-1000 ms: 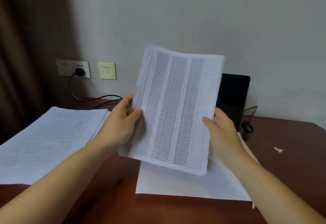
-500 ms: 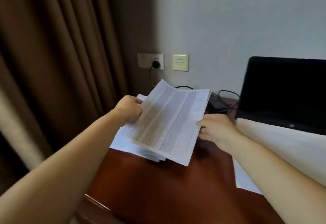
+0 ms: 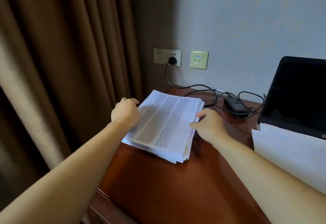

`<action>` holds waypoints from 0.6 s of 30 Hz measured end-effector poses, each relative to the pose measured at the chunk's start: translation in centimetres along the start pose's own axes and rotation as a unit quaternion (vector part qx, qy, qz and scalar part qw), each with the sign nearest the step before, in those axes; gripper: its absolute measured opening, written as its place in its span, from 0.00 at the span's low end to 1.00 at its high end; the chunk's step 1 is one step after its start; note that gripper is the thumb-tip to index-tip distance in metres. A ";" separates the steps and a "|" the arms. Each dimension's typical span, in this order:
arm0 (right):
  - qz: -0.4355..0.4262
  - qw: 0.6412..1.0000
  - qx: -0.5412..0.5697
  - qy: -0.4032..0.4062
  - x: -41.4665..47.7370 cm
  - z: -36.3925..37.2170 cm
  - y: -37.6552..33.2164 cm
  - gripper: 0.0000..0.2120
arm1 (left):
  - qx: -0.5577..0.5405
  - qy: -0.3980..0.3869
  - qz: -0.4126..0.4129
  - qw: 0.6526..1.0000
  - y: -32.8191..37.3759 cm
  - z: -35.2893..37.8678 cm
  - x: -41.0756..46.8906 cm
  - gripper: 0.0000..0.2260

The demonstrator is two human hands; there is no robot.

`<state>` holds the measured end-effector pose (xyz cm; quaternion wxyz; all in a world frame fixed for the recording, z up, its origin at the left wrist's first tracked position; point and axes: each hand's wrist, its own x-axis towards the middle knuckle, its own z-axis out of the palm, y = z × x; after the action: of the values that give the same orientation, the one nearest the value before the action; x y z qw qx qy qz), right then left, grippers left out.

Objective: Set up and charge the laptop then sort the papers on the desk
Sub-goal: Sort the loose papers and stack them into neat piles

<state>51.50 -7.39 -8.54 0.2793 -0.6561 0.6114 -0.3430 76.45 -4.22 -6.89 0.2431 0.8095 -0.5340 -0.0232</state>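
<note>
Brown curtain (image 3: 61, 65) beside pale wall (image 3: 247, 21), wooden desk (image 3: 176, 188).

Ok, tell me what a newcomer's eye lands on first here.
First the stack of printed tables at the left end of the desk, with the left hand and right hand at its side edges. Then the brown curtain filling the left, and the dark open laptop at the right, the charger lying between stack and laptop.

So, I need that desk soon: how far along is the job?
Done: laptop open, plug in the socket, adapter on the desk. In hand: left hand and right hand at the edges of the printed stack. Left: the white sheets by the laptop.
</note>
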 end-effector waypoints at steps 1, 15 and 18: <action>-0.015 1.000 -0.010 0.005 -0.2 -0.5 0.1 0.12 | 0.015 0.003 0.010 1.000 0.2 0.1 -0.1 0.24; -0.126 0.978 -0.167 0.027 -10.9 -17.4 10.7 0.03 | -0.061 -0.163 0.504 0.846 17.9 4.4 -10.4 0.22; -0.171 0.959 -0.222 -0.033 -12.2 -19.6 13.4 0.16 | 0.003 -0.248 0.517 0.819 21.0 6.8 -12.8 0.26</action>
<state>27.65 4.52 -8.47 0.0837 -0.8075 0.5412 -0.2193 51.03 -2.04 -6.96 0.0768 0.3816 -0.9165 -0.0923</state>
